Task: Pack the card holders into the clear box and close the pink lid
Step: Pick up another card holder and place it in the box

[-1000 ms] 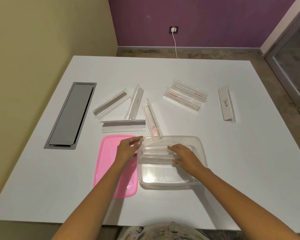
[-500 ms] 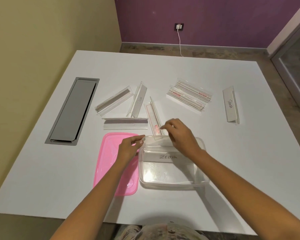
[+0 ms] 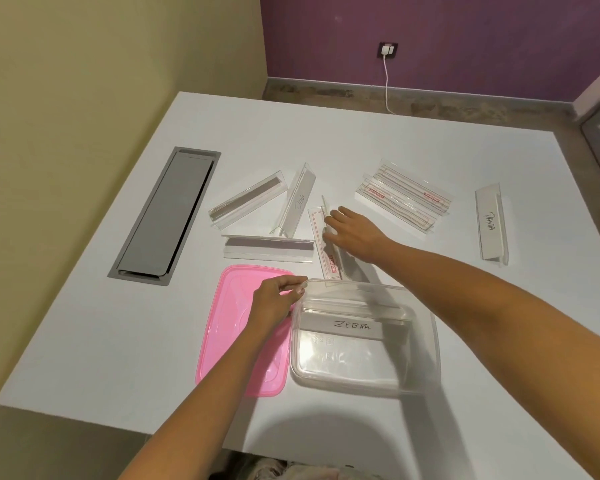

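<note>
While my left hand (image 3: 274, 299) pinches the far left corner of the clear box (image 3: 364, 372), my right hand (image 3: 352, 230) reaches past it, its grip spread loosely over a flat card holder (image 3: 321, 244) on the white counter (image 3: 118, 341), touching but not closed on it. One holder marked ZEBRA (image 3: 352, 325) lies inside the box. Just left of the box lies the pink lid (image 3: 229, 341). Other holders are scattered farther back, among them DOG (image 3: 298, 202) and PANDA (image 3: 489, 223).

Glossy transparent plastic box (image 3: 426, 344)
</note>
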The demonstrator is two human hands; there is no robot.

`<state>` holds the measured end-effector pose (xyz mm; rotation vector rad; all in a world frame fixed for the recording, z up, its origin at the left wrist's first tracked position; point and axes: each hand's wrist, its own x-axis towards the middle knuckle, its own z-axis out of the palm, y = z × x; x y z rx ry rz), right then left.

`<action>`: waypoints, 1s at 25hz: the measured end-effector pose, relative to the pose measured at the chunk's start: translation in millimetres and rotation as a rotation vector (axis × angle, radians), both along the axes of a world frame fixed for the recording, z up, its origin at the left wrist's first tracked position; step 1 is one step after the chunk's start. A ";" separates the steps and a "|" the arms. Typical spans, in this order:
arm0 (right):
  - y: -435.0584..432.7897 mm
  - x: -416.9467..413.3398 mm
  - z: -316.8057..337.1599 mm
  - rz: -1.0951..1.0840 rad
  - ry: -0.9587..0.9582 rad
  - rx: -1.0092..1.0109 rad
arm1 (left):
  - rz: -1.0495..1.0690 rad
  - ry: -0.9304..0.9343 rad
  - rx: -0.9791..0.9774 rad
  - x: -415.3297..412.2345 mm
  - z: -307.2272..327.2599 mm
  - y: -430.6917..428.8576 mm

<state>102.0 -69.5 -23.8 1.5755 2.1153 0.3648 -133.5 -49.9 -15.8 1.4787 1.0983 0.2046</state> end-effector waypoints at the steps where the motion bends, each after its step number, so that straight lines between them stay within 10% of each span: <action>1: 0.6 -1.0 0.5 0.016 -0.001 0.022 | -0.002 0.004 -0.002 0.5 0.1 0.6; 12: -30.9 23.0 26.4 -0.279 0.292 0.132 | 0.007 0.019 -0.011 0.8 0.3 0.1; 18: -60.9 21.9 72.3 -0.583 0.748 0.329 | -0.004 0.028 -0.004 0.3 0.7 -2.0; 25: -96.7 -0.6 96.9 -0.806 1.112 -0.138 | -0.027 0.056 -0.018 0.8 3.4 -0.6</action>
